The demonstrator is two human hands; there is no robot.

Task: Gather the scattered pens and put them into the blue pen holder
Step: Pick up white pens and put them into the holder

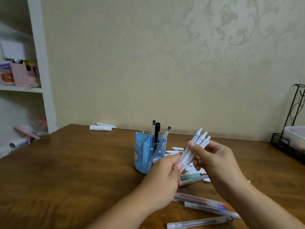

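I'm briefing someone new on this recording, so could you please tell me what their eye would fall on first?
Most likely the bundle of white pens held up mid-frame, the left hand and right hand both in a grip on it. Just left of it stands the blue pen holder with three dark-capped pens inside. More pens lie scattered on the wooden table below the hands.

Wire rack [295, 123], paper rolls [101, 128]

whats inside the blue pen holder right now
Three pens stand in the blue pen holder: a black marker and two clear pens with dark caps. Their lower ends blur behind the tinted wall. The left hand covers its lower right side.
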